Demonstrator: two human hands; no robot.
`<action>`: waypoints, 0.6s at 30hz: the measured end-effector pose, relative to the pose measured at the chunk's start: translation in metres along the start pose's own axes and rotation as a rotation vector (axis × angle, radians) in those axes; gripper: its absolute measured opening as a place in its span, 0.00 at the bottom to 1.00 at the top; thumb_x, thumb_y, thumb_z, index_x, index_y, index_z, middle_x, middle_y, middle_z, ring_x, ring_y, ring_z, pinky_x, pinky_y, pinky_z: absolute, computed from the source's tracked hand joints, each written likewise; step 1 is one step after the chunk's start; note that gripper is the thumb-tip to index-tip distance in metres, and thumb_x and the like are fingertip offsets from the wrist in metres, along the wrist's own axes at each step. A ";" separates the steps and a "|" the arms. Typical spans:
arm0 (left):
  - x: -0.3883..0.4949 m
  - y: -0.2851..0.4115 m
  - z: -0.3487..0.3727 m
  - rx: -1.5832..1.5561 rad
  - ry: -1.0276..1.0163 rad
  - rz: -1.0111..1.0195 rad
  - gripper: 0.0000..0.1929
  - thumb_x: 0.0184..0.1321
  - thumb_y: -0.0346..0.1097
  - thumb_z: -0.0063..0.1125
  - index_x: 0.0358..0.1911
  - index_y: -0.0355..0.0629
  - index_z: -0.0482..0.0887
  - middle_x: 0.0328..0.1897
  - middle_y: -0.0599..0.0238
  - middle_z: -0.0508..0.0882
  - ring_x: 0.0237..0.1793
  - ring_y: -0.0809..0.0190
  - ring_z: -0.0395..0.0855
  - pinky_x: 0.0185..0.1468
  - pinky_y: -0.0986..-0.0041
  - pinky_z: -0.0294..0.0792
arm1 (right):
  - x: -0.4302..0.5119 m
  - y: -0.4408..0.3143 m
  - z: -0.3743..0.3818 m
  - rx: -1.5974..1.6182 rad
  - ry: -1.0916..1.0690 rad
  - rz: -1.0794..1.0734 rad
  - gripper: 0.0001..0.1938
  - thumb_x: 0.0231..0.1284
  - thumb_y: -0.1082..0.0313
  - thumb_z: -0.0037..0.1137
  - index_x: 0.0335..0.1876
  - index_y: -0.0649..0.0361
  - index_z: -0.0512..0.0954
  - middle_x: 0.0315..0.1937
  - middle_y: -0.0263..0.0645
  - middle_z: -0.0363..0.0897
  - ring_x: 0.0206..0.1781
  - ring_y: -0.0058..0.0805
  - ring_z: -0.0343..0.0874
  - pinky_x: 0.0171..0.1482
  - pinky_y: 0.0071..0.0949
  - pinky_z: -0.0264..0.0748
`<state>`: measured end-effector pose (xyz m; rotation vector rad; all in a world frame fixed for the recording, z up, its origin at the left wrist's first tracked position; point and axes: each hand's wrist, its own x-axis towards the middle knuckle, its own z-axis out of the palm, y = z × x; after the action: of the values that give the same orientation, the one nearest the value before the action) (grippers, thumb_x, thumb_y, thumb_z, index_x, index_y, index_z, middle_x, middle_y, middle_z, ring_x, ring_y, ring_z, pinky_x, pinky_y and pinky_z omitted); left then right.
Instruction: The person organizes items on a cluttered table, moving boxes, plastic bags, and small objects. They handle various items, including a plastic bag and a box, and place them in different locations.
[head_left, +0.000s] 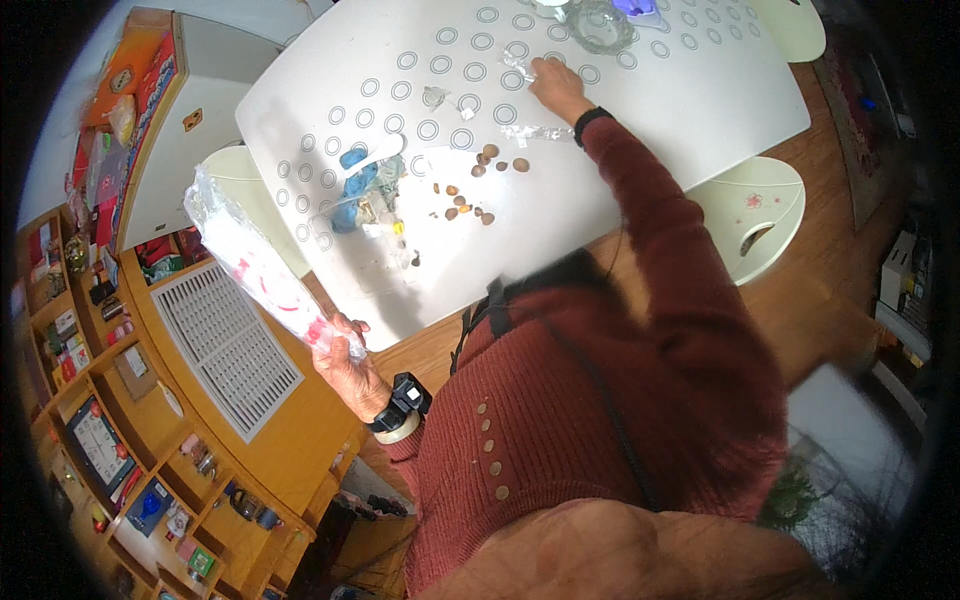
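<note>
My left hand grips one end of a long white plastic packet with red print, holding it off the table's left edge. Far out over the white table, my right hand has its fingertips on a small clear plastic wrapper. Nearer me lies another clear wrapper strip. Several small round brown nuts or fruits are scattered mid-table, with orange bits among them. To their left, a white plastic spoon rests across blue crumpled material, beside a clear plastic tray.
A glass bowl and a purple item stand at the table's far side. Pale chairs flank it, one chair at right. To the left are a wooden shelf unit, a white vent grille and a white cabinet.
</note>
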<state>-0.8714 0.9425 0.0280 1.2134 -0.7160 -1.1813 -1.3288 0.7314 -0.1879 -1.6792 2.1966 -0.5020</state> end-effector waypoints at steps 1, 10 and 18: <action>-0.001 -0.001 -0.001 0.003 -0.006 0.013 0.16 0.54 0.32 0.75 0.44 0.36 0.84 0.35 0.61 0.87 0.34 0.61 0.85 0.42 0.66 0.80 | 0.004 -0.001 0.002 -0.006 0.011 -0.029 0.11 0.62 0.64 0.58 0.45 0.61 0.78 0.44 0.52 0.84 0.48 0.54 0.83 0.49 0.49 0.78; -0.006 -0.005 -0.011 0.003 0.008 0.011 0.17 0.55 0.32 0.74 0.46 0.37 0.83 0.35 0.62 0.87 0.37 0.62 0.84 0.42 0.66 0.79 | 0.012 0.028 -0.016 0.594 -0.175 0.137 0.14 0.59 0.59 0.61 0.40 0.63 0.82 0.27 0.41 0.82 0.29 0.31 0.81 0.34 0.34 0.76; -0.001 -0.004 -0.006 -0.006 -0.023 0.000 0.18 0.56 0.30 0.72 0.49 0.36 0.82 0.34 0.62 0.86 0.36 0.62 0.84 0.42 0.65 0.79 | -0.003 0.033 -0.045 1.066 -0.269 0.290 0.09 0.63 0.66 0.60 0.43 0.63 0.79 0.32 0.34 0.80 0.35 0.24 0.84 0.26 0.23 0.67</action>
<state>-0.8676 0.9456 0.0225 1.1965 -0.7295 -1.1988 -1.3774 0.7458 -0.1632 -0.7782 1.4639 -1.0367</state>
